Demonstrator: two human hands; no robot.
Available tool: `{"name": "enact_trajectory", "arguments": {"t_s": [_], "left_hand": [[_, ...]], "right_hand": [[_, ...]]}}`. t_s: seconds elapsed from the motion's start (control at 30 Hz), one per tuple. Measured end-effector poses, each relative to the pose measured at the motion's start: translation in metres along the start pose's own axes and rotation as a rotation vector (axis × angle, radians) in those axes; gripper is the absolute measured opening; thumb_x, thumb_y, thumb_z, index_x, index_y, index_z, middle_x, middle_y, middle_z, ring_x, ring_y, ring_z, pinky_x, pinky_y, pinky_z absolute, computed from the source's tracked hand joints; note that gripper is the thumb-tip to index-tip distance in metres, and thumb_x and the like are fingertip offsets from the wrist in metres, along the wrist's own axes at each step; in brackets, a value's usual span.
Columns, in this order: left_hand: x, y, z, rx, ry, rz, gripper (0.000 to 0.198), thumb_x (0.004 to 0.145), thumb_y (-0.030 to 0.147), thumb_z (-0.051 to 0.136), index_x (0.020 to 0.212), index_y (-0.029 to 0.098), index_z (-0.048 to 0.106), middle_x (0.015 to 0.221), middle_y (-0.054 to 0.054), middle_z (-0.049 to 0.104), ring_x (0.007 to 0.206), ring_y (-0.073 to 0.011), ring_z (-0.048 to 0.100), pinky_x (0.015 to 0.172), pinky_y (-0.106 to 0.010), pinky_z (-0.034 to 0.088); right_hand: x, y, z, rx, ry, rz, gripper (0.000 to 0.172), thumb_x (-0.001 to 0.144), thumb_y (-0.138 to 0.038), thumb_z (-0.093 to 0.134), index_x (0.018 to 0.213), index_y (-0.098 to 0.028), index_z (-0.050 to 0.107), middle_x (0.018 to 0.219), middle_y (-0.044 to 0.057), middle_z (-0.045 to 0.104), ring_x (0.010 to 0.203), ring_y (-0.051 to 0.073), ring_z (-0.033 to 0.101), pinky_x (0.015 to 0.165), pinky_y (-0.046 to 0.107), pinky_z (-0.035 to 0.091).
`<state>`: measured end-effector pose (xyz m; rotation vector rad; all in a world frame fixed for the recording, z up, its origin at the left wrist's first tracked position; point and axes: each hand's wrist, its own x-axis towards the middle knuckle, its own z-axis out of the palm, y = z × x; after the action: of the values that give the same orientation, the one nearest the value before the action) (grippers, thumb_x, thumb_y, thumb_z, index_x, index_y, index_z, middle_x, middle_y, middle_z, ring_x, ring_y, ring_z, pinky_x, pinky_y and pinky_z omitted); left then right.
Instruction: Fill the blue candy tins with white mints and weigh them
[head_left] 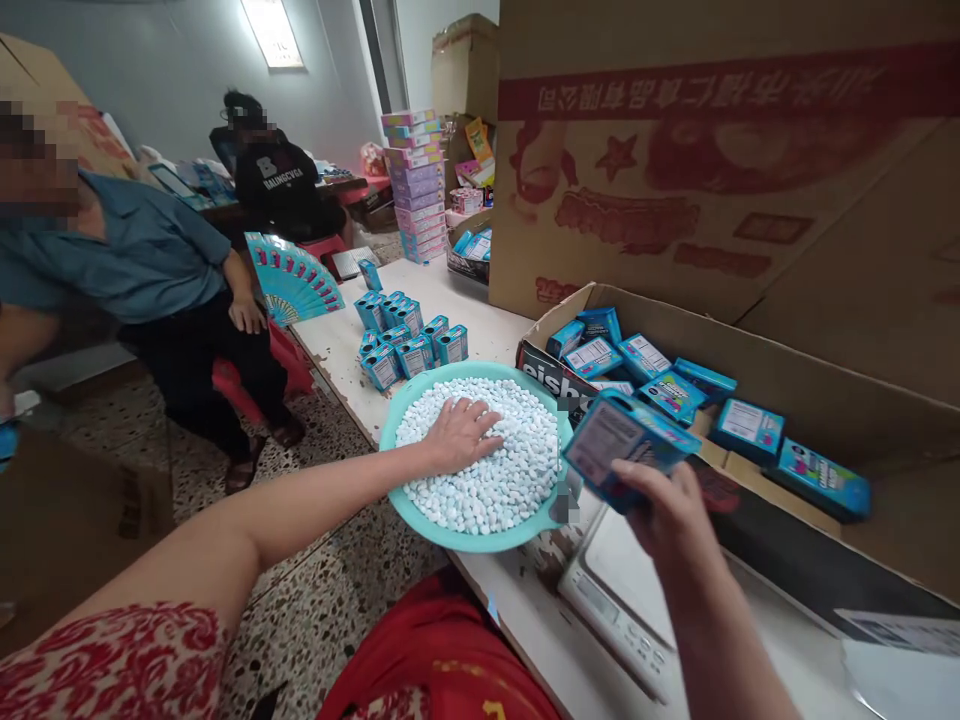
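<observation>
My left hand (463,437) lies with its fingers spread on a heap of small white and pale blue candies (480,500). They fill a round turquoise basin (391,455) at the table's edge. To the right, my right hand (671,500) grips a small blue box (604,447) with a pale label panel, held tilted above the white digital scale (619,590). Its contents are hidden. Several similar blue boxes (414,352) stand in a group on the table just behind the basin.
An open carton (750,340) on the right holds several blue boxes. Behind it rises a large brown cardboard box (637,170). Stacked pastel boxes (416,190) stand at the far table end. On the left, a person in a blue shirt (150,240) sits near a fan-shaped display (292,277); another person (277,175) sits farther back.
</observation>
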<state>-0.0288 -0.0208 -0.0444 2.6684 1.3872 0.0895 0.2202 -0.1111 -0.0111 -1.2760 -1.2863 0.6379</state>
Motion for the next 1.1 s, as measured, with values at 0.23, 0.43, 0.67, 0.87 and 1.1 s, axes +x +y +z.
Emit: {"name": "enact_trajectory", "arguments": {"t_s": [0.23, 0.43, 0.67, 0.87, 1.1], "left_hand": [[0.015, 0.014, 0.0, -0.255, 0.064, -0.27, 0.028, 0.084, 0.036, 0.057, 0.108, 0.022, 0.063, 0.119, -0.011, 0.056, 0.116, -0.0327, 0.046, 0.098, -0.048, 0.034], [0.015, 0.01, -0.003, -0.558, 0.128, -0.411, 0.016, 0.073, 0.029, 0.066, 0.087, 0.022, 0.066, 0.093, -0.007, 0.063, 0.097, -0.03, 0.057, 0.086, -0.04, 0.041], [0.011, 0.008, -0.012, -1.265, 0.145, -0.586, 0.027, 0.072, 0.045, 0.064, 0.078, 0.019, 0.057, 0.068, -0.003, 0.058, 0.057, -0.0157, 0.056, 0.049, -0.024, 0.04], [0.003, 0.012, -0.03, -2.113, 0.105, -0.852, 0.03, 0.085, 0.048, 0.052, 0.087, 0.018, 0.055, 0.072, -0.006, 0.06, 0.054, -0.0139, 0.059, 0.039, -0.017, 0.037], [0.004, 0.017, -0.04, -2.383, 0.177, -0.832, 0.026, 0.09, 0.04, 0.047, 0.089, 0.017, 0.057, 0.073, -0.006, 0.061, 0.055, -0.0156, 0.061, 0.039, -0.019, 0.044]], "right_hand": [[-0.034, -0.019, 0.05, 0.644, 0.034, 0.544, 0.048, 0.054, -0.041, 0.082, 0.094, -0.018, 0.067, 0.09, 0.007, 0.072, 0.082, 0.029, 0.068, 0.077, 0.044, 0.056], [-0.053, -0.009, 0.041, 0.593, 0.017, 0.518, 0.048, 0.058, -0.039, 0.086, 0.097, -0.019, 0.068, 0.095, 0.006, 0.073, 0.086, 0.026, 0.067, 0.082, 0.04, 0.054], [-0.056, -0.01, 0.022, 0.436, 0.018, 0.509, 0.044, 0.061, -0.04, 0.086, 0.096, -0.02, 0.068, 0.097, 0.006, 0.073, 0.086, 0.024, 0.067, 0.081, 0.037, 0.054], [-0.059, -0.014, 0.028, 0.4, 0.039, 0.551, 0.049, 0.061, -0.046, 0.085, 0.098, -0.018, 0.068, 0.096, 0.008, 0.073, 0.083, 0.026, 0.068, 0.077, 0.039, 0.056], [-0.058, -0.027, 0.041, 0.455, 0.031, 0.598, 0.054, 0.056, -0.046, 0.085, 0.1, -0.017, 0.07, 0.096, 0.01, 0.073, 0.087, 0.031, 0.068, 0.083, 0.046, 0.056]]}}
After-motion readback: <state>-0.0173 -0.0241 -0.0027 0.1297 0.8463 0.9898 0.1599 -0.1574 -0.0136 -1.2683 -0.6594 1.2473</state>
